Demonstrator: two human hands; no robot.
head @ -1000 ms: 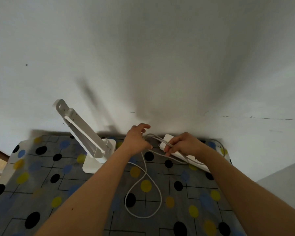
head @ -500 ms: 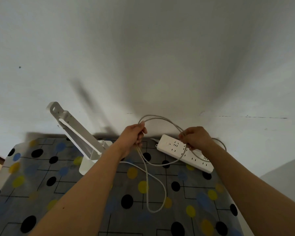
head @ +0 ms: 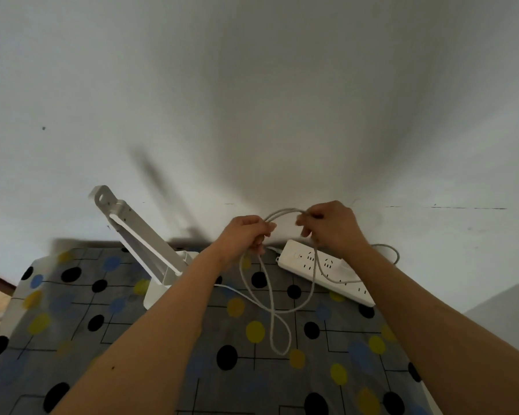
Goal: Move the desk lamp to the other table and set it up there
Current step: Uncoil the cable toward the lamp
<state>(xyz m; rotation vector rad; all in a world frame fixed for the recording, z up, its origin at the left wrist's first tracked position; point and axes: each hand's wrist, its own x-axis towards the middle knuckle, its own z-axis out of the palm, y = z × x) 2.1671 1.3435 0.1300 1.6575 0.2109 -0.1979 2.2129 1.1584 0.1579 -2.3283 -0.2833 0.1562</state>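
Hands have closed together; I'm seeing left hand point(head: 246, 235) and right hand point(head: 331, 226) both gripping the looped cable point(head: 271, 304). Loop risks tugging the lamp point(head: 144, 250) over.

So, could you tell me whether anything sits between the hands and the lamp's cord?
Nothing does: the left hand and right hand are both closed on the cord, lifted above the power strip. The desk lamp stands to the left.

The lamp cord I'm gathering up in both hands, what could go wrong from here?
1. The cord runs on to the lamp; a hard pull by your left hand or right hand could tip its leaning arm over.
2. Hanging loops cross the power strip and may snag or drag it.
3. The loops cross themselves and could tangle.
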